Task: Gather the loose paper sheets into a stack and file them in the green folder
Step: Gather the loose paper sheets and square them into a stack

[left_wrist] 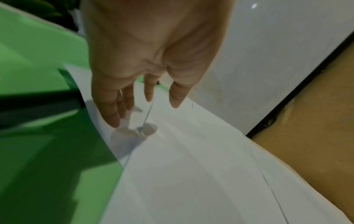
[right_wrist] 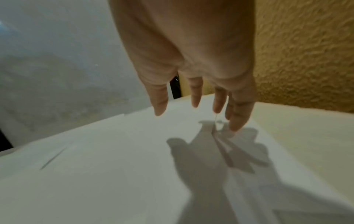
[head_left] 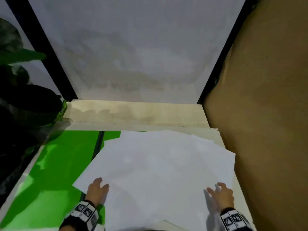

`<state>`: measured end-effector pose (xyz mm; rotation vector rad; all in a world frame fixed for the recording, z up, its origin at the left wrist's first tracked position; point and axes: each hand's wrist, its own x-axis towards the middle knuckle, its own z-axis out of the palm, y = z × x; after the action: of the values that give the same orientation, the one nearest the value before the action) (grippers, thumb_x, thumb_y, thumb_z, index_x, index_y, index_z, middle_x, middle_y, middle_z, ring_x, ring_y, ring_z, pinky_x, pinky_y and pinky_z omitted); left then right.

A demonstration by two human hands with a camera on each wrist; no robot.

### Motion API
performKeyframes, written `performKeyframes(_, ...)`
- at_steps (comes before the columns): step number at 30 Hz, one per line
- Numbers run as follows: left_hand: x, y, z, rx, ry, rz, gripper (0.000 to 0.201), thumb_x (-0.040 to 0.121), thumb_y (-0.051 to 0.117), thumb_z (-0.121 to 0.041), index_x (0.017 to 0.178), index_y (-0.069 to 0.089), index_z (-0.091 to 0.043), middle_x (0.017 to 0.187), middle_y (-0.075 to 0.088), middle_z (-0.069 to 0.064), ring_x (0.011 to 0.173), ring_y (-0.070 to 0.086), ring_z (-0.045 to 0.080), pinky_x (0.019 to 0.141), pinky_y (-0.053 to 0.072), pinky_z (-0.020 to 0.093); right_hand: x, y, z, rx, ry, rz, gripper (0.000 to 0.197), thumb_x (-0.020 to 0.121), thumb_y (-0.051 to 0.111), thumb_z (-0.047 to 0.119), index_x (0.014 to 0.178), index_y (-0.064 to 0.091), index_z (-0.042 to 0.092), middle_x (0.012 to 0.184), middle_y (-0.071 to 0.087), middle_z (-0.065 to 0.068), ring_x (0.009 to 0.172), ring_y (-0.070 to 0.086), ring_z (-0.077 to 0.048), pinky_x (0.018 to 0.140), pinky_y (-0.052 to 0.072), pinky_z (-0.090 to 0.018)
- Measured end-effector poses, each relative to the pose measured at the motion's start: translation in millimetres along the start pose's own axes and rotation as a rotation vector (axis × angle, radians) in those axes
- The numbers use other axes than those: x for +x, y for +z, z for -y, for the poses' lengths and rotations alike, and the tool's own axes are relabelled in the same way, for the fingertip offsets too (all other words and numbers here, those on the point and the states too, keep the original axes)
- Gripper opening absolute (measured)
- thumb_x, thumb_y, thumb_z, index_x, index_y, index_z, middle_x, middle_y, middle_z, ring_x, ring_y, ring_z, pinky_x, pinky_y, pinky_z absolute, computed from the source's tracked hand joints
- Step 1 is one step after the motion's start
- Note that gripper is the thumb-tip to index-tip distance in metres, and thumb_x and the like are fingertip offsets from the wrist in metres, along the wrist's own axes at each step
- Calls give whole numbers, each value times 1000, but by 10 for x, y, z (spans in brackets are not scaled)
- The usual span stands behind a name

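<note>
1. The loose paper sheets (head_left: 160, 164) lay fanned out and overlapping on the table (head_left: 191, 127), directly under and ahead of both hands. Their left part covered the right half of the open green folder (head_left: 55, 164).

2. The left hand (head_left: 96, 189) was over the near left corner of the sheets, with the folder just to its left. In the left wrist view its fingers (left_wrist: 114, 112) were straight and a little spread, pointing down at the paper and holding nothing. Whether the tips touched the sheet could not be told.

3. The right hand (head_left: 221, 194) was over the right edge of the sheets, with the brown wall (head_left: 266, 114) beside it on the right. Its fingers (right_wrist: 237, 116) were also spread and relaxed, with nothing in them.

4. The sheets looked thin, light and limp. They would probably slide easily over each other and over the glossy folder, and they would bend or crease if one corner were lifted alone.

5. A good way to hold them seemed to be at the two opposite side edges, pushing inward with flat fingers until the edges align, then pinching the whole stack near its long sides.

6. The risk was that the top sheet moves while the lower sheets stay behind.
</note>
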<state>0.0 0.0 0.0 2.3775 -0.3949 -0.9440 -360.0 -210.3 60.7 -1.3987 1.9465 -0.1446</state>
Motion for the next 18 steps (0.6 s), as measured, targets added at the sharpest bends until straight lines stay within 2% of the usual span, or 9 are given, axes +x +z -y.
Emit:
performKeyframes(4, -49, 35, -200, 30, -141, -56, 57, 85, 57, -19, 133, 35, 1, 137, 37, 30, 119, 44, 46, 99, 40, 45, 63, 102, 185, 1, 123, -18, 72, 80, 66, 23, 139, 29, 6, 139, 33, -27, 125, 37, -43, 99, 37, -47)
performKeyframes(8, -98, 32, -293, -69, -160, -22, 61, 87, 55, -15, 137, 26, 5, 143, 28, 30, 125, 40, 44, 94, 39, 38, 132, 220, 189, 11, 118, 28, 74, 81, 64, 23, 140, 25, 2, 139, 39, -25, 121, 46, -42, 94, 44, -45)
performKeyframes(10, -38, 12, -280, -120, -165, -14, 64, 85, 57, -14, 137, 25, 5, 141, 33, 30, 125, 41, 42, 96, 38, 37, 170, 249, 219, 24, 89, 44, 69, 83, 62, 21, 139, 27, 2, 137, 44, -25, 121, 48, -41, 94, 44, -41)
performKeyframes(12, 22, 20, -273, -152, -167, 16, 64, 85, 58, -13, 137, 26, 6, 124, 51, 33, 113, 52, 41, 95, 43, 40, 199, 253, 266, 84, 85, 21, 64, 84, 61, 16, 138, 28, 3, 137, 46, -25, 119, 50, -41, 92, 44, -40)
performKeyframes(13, 30, 32, -280, -179, -174, 46, 63, 85, 57, -13, 136, 26, 7, 104, 60, 31, 95, 59, 39, 82, 49, 40, 202, 246, 298, 112, 80, 15, 62, 85, 60, 13, 137, 28, 2, 137, 45, -25, 119, 49, -40, 92, 43, -39)
performKeyframes(14, 12, 26, -312, -196, -178, 85, 60, 86, 56, -11, 134, 27, 10, 81, 62, 26, 74, 59, 35, 66, 47, 37, 218, 237, 322, 122, 69, 30, 61, 85, 60, 11, 137, 30, 1, 136, 45, -25, 120, 48, -40, 94, 42, -39)
performKeyframes(15, 10, 32, -328, -205, -170, 115, 57, 86, 55, -9, 131, 29, 16, 70, 58, 25, 63, 55, 33, 59, 42, 37, 232, 235, 350, 127, 49, 50, 60, 85, 60, 9, 137, 31, -1, 136, 45, -25, 122, 47, -39, 96, 40, -39)
performKeyframes(16, 2, 40, -353, -197, -150, 136, 54, 86, 55, -7, 126, 31, 21, 76, 59, 31, 68, 57, 38, 62, 44, 41, 263, 235, 364, 147, 22, 59, 58, 85, 60, 7, 135, 33, -2, 137, 44, -26, 123, 45, -39, 99, 38, -39)
performKeyframes(18, 28, 37, -401, -152, -96, 148, 50, 85, 57, -8, 123, 39, 20, 116, 54, 37, 106, 54, 46, 91, 42, 46, 342, 222, 366, 219, -34, 83, 50, 86, 57, 2, 131, 38, -2, 135, 45, -26, 123, 45, -38, 103, 35, -42)
